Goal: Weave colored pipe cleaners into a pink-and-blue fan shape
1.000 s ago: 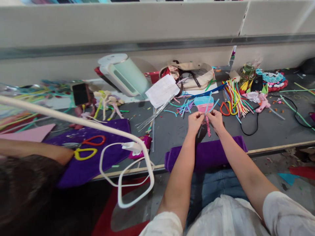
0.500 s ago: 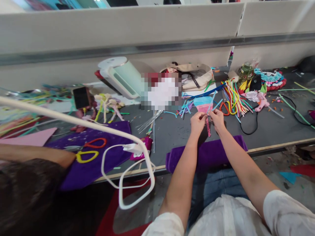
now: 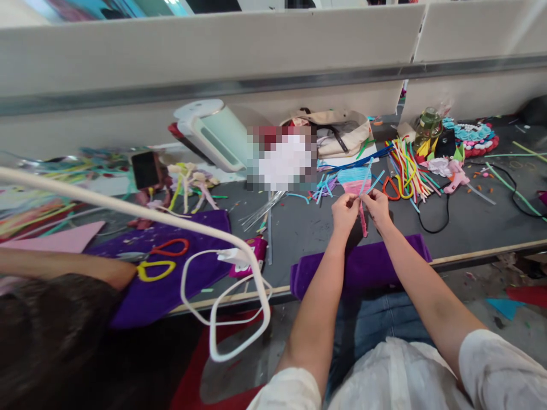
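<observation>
My left hand [image 3: 345,212] and my right hand [image 3: 376,208] meet fingertip to fingertip above the dark table. Both are closed in a pinch on light-blue strips [image 3: 372,183] that cross just beyond the fingers. Beneath and behind them lies a flat piece banded in blue and pink [image 3: 354,175], and a narrow pink strip [image 3: 364,222] runs from it toward me between my hands. A rolled purple cloth [image 3: 363,270] lies at the table edge under my forearms.
Orange-handled scissors [image 3: 391,188] and a bundle of coloured stems [image 3: 408,168] lie to the right. A white lamp arm [image 3: 171,218] crosses the left side. Another person's arm [image 3: 68,267] rests near yellow-and-red scissors [image 3: 156,270]. A pink glue gun [image 3: 456,176] lies further right.
The whole view has shifted slightly, so things appear a little further right. My hands keep nearly the same pinch on the blue strips.
</observation>
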